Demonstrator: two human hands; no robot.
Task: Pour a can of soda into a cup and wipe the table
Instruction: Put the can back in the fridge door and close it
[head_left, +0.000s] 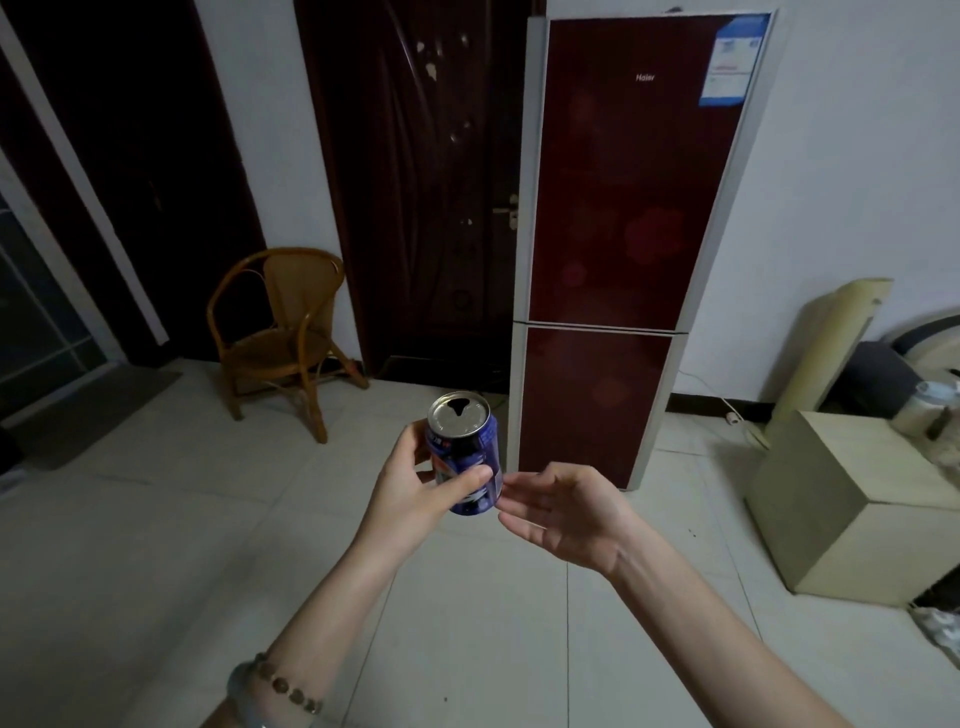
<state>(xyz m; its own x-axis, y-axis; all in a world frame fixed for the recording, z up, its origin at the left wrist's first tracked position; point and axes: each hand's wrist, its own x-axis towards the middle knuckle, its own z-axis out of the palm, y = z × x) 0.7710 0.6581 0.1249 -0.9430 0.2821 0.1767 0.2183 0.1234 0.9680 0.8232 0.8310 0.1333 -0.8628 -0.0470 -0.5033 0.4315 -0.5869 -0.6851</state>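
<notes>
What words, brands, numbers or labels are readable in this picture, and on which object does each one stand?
"Haier": on the upper door of the dark red fridge.
Blue and white sticker at the fridge's top right corner: its print is too small to read.
Blue can held in the left hand: white print near its rim, blurred and partly covered by the hand, not readable.
No other text shows.

fridge (623, 249): "Haier" is printed in pale letters near the top of the upper door.
sticker (732, 60): blue and white, set at the fridge's top right corner; its print cannot be read.
can (470, 457): lettering is carried on the blue side, too blurred to be read.
</notes>
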